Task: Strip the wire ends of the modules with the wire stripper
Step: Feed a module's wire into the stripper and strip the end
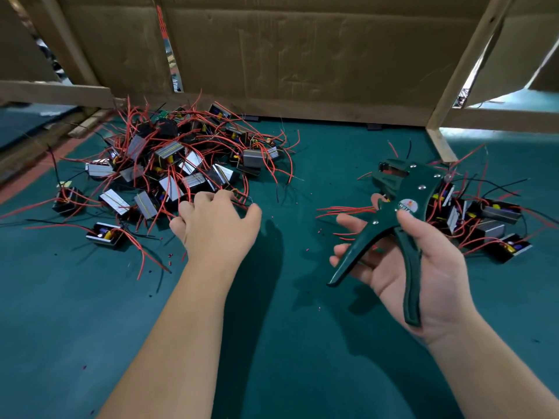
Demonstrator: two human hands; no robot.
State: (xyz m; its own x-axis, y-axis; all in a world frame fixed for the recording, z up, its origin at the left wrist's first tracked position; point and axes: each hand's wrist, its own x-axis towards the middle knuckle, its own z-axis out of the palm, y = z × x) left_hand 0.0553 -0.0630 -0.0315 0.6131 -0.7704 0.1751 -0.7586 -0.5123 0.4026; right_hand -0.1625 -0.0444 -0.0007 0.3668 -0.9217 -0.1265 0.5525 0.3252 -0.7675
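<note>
A large heap of small black modules [178,164] with red and black wires lies at the back left of the green mat. My left hand [214,222] reaches into the heap's near edge, its fingers curled among the red wires; what they hold is hidden. My right hand [423,267] grips a dark green wire stripper [402,213], handles spread, jaws pointing up and away. A smaller group of modules [484,222] lies behind and to the right of the stripper.
Cardboard walls [302,55] and wooden frame posts [447,116] close off the back of the green mat [287,328]. Small bits of red and black insulation [169,261] are scattered over the mat.
</note>
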